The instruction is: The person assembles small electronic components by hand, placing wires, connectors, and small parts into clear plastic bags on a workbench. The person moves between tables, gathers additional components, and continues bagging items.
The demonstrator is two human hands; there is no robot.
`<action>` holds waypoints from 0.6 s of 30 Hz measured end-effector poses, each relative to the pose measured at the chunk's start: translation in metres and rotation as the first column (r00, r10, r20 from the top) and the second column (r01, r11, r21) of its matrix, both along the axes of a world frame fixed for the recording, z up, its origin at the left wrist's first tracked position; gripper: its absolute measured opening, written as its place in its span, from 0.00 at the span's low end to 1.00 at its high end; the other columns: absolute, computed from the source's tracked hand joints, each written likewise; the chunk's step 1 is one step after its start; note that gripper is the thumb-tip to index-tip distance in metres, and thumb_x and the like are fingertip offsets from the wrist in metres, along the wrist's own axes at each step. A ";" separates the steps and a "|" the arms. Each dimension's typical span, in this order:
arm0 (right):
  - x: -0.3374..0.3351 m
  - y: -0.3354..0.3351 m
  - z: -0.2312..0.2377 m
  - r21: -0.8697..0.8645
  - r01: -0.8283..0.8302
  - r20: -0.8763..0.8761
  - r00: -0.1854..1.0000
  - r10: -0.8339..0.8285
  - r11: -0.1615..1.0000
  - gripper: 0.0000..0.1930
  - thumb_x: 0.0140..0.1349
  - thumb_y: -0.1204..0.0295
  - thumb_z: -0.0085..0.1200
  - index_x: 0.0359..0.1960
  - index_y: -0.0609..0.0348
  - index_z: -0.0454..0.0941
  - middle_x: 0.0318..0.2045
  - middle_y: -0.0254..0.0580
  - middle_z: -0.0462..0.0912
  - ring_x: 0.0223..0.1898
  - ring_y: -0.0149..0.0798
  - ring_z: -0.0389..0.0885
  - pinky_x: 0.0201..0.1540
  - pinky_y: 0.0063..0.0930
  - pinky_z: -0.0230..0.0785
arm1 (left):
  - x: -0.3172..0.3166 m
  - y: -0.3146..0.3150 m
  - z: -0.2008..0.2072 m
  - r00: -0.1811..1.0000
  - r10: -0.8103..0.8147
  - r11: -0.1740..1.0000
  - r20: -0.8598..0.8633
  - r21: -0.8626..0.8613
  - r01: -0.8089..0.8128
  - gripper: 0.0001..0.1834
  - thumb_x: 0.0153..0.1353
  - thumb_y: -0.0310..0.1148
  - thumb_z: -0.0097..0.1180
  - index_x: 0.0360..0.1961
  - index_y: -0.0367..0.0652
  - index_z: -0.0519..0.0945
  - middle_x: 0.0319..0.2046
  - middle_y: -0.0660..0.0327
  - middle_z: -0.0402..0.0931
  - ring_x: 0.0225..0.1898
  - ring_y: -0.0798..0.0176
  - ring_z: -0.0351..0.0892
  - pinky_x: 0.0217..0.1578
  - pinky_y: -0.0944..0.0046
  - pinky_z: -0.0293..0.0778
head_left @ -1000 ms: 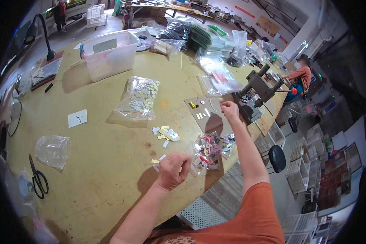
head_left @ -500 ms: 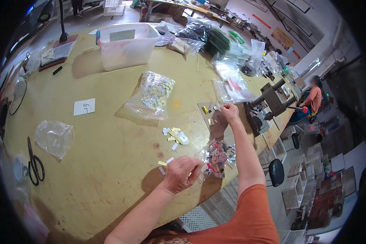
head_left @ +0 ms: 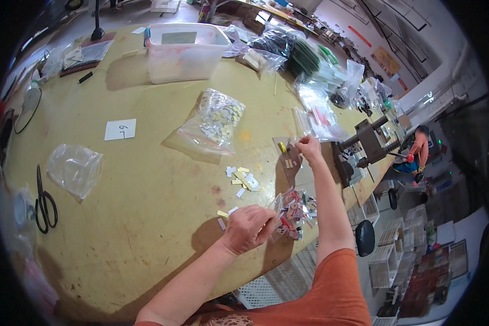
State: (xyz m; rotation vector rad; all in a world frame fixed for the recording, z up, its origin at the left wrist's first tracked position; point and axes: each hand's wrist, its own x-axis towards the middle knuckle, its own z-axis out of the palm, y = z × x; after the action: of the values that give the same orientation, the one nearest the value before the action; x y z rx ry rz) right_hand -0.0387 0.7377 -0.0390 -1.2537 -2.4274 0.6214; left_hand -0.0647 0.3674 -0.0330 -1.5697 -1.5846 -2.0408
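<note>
My left hand (head_left: 248, 228) is closed with its fingers curled, beside a clear bag of small mixed coloured parts (head_left: 294, 211). The bag's raised plastic edge meets the fingertips; what they hold is hidden. My right hand (head_left: 309, 149) is pinched over the far part of a brown board (head_left: 305, 176), and whatever is in the pinch is too small to name. On the board lie a shiny yellow piece (head_left: 282, 147) and small pale pieces (head_left: 289, 163). Loose white and yellow rectangular pieces (head_left: 244, 180) lie on the table left of the board, with a few more by my left hand.
A dark hand press (head_left: 367, 142) stands right of the board. Farther off are a clear bag of small pieces (head_left: 218, 119), a translucent bin (head_left: 187, 62) and heaped plastic bags (head_left: 312, 92). Scissors (head_left: 45, 204), an empty bag (head_left: 76, 169) and a white card (head_left: 120, 129) lie left. Another person (head_left: 417, 149) sits far right.
The view has shifted slightly, moving the table things rightward. My left hand has come closer to the bag of coloured parts, whose edge now stands higher. My right hand stays pinched over the board.
</note>
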 end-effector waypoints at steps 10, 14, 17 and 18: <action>-0.021 -0.045 0.012 -0.219 -0.038 0.024 0.999 0.044 0.975 0.17 0.48 0.66 0.68 0.35 0.65 0.79 0.25 0.45 0.83 0.22 0.34 0.82 0.24 0.28 0.74 | -0.001 0.000 0.000 1.000 -0.001 1.000 0.013 0.003 0.001 0.10 0.49 0.21 0.62 0.31 0.44 0.76 0.20 0.61 0.73 0.20 0.57 0.75 0.23 0.60 0.71; -0.021 -0.028 -0.005 -0.119 -0.142 0.096 0.983 0.154 0.983 0.15 0.48 0.69 0.66 0.33 0.65 0.78 0.25 0.47 0.83 0.23 0.35 0.83 0.25 0.30 0.75 | -0.004 -0.001 0.001 1.000 0.004 1.000 0.011 -0.005 -0.004 0.10 0.49 0.21 0.62 0.32 0.44 0.77 0.21 0.60 0.74 0.21 0.57 0.75 0.23 0.60 0.72; -0.026 -0.027 -0.008 -0.078 -0.140 0.168 0.974 0.152 0.987 0.12 0.47 0.71 0.64 0.31 0.65 0.77 0.25 0.45 0.82 0.23 0.36 0.82 0.26 0.30 0.75 | -0.012 -0.002 0.002 0.999 0.034 0.999 0.000 -0.010 -0.034 0.09 0.50 0.20 0.61 0.32 0.44 0.76 0.22 0.60 0.74 0.22 0.56 0.76 0.24 0.61 0.72; -0.025 -0.029 -0.008 -0.114 -0.139 0.109 0.982 0.152 0.984 0.12 0.48 0.71 0.64 0.31 0.64 0.77 0.24 0.43 0.82 0.23 0.35 0.82 0.25 0.30 0.75 | -0.016 -0.004 0.003 0.999 0.047 0.999 0.005 -0.018 -0.047 0.09 0.50 0.20 0.61 0.32 0.43 0.76 0.22 0.59 0.74 0.22 0.56 0.76 0.24 0.61 0.72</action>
State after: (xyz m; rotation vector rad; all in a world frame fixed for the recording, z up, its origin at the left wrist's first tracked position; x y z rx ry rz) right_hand -0.0636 0.7091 -0.0472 -1.1905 -2.6327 0.7462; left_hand -0.0805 0.3634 -0.0296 -1.5197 -1.6297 -2.0141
